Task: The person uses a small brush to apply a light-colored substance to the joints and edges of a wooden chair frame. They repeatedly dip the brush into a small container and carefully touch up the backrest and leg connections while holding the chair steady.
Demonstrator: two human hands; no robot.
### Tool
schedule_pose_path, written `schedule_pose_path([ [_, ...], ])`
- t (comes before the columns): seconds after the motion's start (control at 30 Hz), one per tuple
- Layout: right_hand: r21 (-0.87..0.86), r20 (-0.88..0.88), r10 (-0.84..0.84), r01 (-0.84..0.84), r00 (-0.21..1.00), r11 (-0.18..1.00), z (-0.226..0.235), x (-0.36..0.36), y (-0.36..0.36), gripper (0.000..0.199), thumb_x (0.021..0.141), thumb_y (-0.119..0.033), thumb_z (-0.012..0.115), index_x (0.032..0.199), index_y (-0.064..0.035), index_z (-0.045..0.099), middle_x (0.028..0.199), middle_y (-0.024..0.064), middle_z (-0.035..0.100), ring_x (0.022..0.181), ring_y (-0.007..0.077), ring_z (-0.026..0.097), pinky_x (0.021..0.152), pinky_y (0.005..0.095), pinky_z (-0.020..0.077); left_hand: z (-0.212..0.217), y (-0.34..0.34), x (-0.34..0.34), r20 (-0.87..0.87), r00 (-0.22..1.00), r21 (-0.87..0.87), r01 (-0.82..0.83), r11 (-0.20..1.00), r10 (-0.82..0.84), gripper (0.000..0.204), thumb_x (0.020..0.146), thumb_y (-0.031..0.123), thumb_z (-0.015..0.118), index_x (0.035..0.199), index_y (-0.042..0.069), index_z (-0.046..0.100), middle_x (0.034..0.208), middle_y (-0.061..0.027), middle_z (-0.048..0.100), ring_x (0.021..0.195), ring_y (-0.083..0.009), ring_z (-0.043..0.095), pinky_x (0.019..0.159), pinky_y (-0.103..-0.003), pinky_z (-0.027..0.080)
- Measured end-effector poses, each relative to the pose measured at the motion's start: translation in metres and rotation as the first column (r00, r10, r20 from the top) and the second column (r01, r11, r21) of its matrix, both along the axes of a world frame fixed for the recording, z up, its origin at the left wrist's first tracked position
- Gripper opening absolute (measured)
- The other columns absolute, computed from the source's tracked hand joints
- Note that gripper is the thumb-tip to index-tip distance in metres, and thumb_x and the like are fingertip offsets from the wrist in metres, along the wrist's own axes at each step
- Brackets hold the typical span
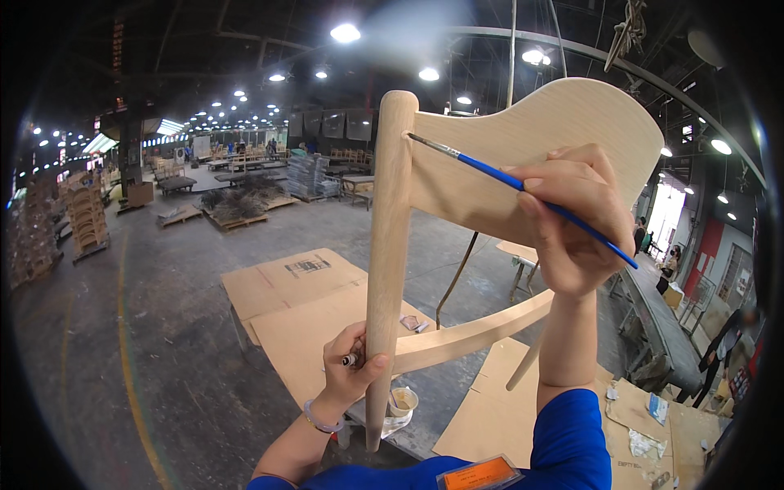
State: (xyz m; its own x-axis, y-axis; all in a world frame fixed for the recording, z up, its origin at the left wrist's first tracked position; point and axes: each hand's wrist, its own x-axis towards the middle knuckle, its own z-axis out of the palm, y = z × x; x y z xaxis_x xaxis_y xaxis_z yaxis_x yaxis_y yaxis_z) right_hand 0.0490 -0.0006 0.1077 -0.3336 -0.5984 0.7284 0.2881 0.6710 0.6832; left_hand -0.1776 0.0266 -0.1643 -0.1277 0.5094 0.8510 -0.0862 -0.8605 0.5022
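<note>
A pale wooden chair frame (392, 220) stands in front of me, its round post upright and its wide curved backrest board (555, 122) joined to it on the right. My right hand (581, 216) pinches a slim paintbrush (490, 170) with a blue handle. The dark bristle tip touches or almost touches the post where the backrest meets it. Lower down, my left hand (353, 366) is closed around the post, beside the end of the curved seat rail (474, 335). A small dark-and-light cylindrical thing shows between its fingers; I cannot tell its kind.
Below the frame sits a small cup (403, 400) with tan contents and a stick in it. Cardboard sheets (302, 286) cover the work surfaces. A conveyor (657, 327) runs along the right, with a person (731, 347) beside it. Stacked chair parts (86, 214) stand far left.
</note>
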Motion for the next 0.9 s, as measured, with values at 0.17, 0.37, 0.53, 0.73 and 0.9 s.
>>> schedule_pose_path([
  [0.17, 0.003, -0.006, 0.020, -0.020, 1.000, 1.000, 0.001, -0.003, 0.003, 0.025, 0.072, 0.007, 0.081, 0.091, -0.0066, 0.074, 0.085, 0.0069, 0.079, 0.074, 0.0205, 0.070, 0.074, 0.0342, 0.0527, 0.005, -0.007, 0.002, 0.037, 0.999, -0.064, -0.034, 0.997, 0.036, 0.062, 0.091, 0.047, 0.079, 0.122, -0.005, 0.064, 0.083, 0.0023, 0.063, 0.070, -0.0037, 0.050, 0.060, -0.021, 0.037],
  [0.37, 0.010, 0.000, 0.017, -0.017, 1.000, 1.000, 0.003, -0.008, 0.005, 0.025, 0.072, 0.007, 0.082, 0.091, -0.0069, 0.074, 0.084, 0.0058, 0.079, 0.074, 0.0193, 0.070, 0.073, 0.0337, 0.0526, 0.002, -0.005, -0.002, 0.065, 0.997, -0.061, -0.024, 0.998, 0.028, 0.064, 0.091, 0.048, 0.079, 0.122, -0.005, 0.063, 0.086, 0.0013, 0.063, 0.073, -0.0045, 0.050, 0.062, -0.021, 0.039],
  [0.53, -0.014, 0.005, 0.024, -0.024, 1.000, 1.000, 0.002, -0.013, 0.004, 0.023, 0.072, 0.007, 0.081, 0.089, -0.0069, 0.075, 0.084, 0.0056, 0.079, 0.074, 0.0195, 0.070, 0.073, 0.0337, 0.0520, -0.004, -0.001, -0.012, 0.055, 0.998, 0.019, 0.021, 1.000, -0.022, 0.057, 0.094, 0.029, 0.082, 0.127, -0.011, 0.061, 0.098, -0.0073, 0.070, 0.078, -0.0061, 0.061, 0.064, -0.019, 0.048],
  [0.73, -0.019, 0.010, 0.048, -0.047, 0.999, 0.999, 0.003, -0.023, 0.008, 0.023, 0.071, 0.008, 0.081, 0.089, -0.0068, 0.074, 0.084, 0.0053, 0.079, 0.074, 0.0193, 0.070, 0.072, 0.0335, 0.0508, -0.007, 0.003, -0.020, 0.040, 0.997, 0.018, -0.062, 0.998, 0.061, 0.057, 0.092, 0.031, 0.083, 0.125, -0.011, 0.063, 0.089, -0.0028, 0.069, 0.067, -0.0009, 0.051, 0.057, -0.017, 0.038],
  [0.9, -0.038, 0.006, 0.046, -0.046, 0.999, 0.998, 0.003, -0.028, 0.010, 0.023, 0.071, 0.008, 0.081, 0.088, -0.0070, 0.075, 0.084, 0.0053, 0.079, 0.073, 0.0197, 0.069, 0.072, 0.0336, 0.0509, -0.004, 0.000, -0.025, 0.051, 0.998, 0.005, -0.045, 0.999, 0.045, 0.057, 0.092, 0.030, 0.083, 0.126, -0.012, 0.063, 0.093, -0.0050, 0.071, 0.071, -0.0026, 0.056, 0.059, -0.017, 0.042],
])
